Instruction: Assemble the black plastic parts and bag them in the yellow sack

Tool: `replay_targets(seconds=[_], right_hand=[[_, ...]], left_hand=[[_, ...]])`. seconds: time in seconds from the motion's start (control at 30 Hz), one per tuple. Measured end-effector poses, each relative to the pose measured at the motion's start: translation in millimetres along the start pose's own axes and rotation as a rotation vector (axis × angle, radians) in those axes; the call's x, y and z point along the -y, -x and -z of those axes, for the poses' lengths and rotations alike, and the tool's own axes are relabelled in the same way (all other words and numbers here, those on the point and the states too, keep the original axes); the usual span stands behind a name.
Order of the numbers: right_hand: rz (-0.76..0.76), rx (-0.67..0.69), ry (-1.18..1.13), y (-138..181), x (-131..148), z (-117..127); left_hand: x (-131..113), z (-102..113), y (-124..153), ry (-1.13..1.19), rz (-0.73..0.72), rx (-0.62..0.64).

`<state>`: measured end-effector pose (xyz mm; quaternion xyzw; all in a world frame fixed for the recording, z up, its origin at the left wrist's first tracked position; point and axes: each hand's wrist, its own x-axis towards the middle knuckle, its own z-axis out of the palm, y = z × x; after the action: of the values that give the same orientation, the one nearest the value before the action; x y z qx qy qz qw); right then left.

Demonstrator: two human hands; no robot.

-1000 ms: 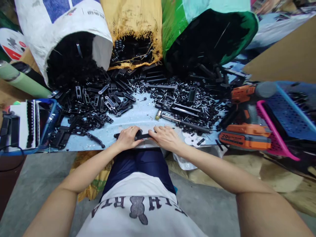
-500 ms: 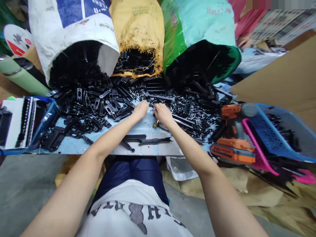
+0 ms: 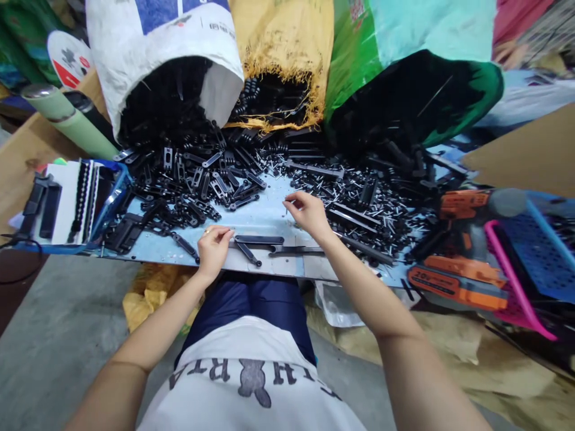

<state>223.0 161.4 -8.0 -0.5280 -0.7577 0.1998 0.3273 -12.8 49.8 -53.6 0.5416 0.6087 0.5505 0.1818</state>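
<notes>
Black plastic strips [image 3: 258,240] lie at the bench's [image 3: 269,215] near edge, just below the screw pile [image 3: 341,191]. Left hand [image 3: 213,245] pinches at their left end; what it grips, I cannot tell. Right hand [image 3: 308,212] pinches 1 small screw beside the pile.

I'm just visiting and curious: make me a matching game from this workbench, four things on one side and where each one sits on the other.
Things:
1. white sack
2. orange drill
3. left hand
4. right hand

Places:
A. raised over the bench beside the scattered small pins
B. far right, next to the pink basket
C. back left, mouth spilling black parts
D. near the front edge, at the end of a long black strip

Pairs: 1-C, 2-B, 3-D, 4-A
</notes>
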Motion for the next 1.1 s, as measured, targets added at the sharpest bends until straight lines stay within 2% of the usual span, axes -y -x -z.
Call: replay_targets(seconds=[0.17, 0.4, 0.57, 0.67, 0.8, 0.87, 0.97, 1.1], right_hand=[[0.008, -0.022, -0.182, 41.8, 7.2, 10.4], [0.106, 0.008, -0.136, 67.6, 4.6, 7.0], [0.199, 0.059, -0.011, 74.5, 4.6, 5.5], [0.26, 0.146, 0.08, 79.0, 3.1, 1.2], [0.359, 0.191, 0.198, 85.1, -5.5, -6.8], [0.397, 0.186, 0.194, 87.9, -13.7, -7.7], [0.476, 0.256, 0.179, 92.0, -28.6, -5.3], [0.521, 0.32, 0.231, 93.7, -44.9, -2.5]], left_hand=[[-4.8, -4.7, -1.6, -0.035, -0.12, 0.018], [-1.0, -0.3, 7.0, -0.23, -0.37, 0.075], [11.4, 1.7, 13.2, -0.465, -0.6, 0.257], [14.2, 6.4, 11.3, -0.532, -0.635, 0.332], [6.5, 3.7, 10.6, -0.614, -0.575, 0.353], [-0.1, -5.5, 11.4, -0.622, -0.628, 0.436], [-9.2, -24.4, 10.2, -0.603, -0.763, 0.652], [-16.6, -40.1, 4.5, -0.63, -0.739, 0.781]])
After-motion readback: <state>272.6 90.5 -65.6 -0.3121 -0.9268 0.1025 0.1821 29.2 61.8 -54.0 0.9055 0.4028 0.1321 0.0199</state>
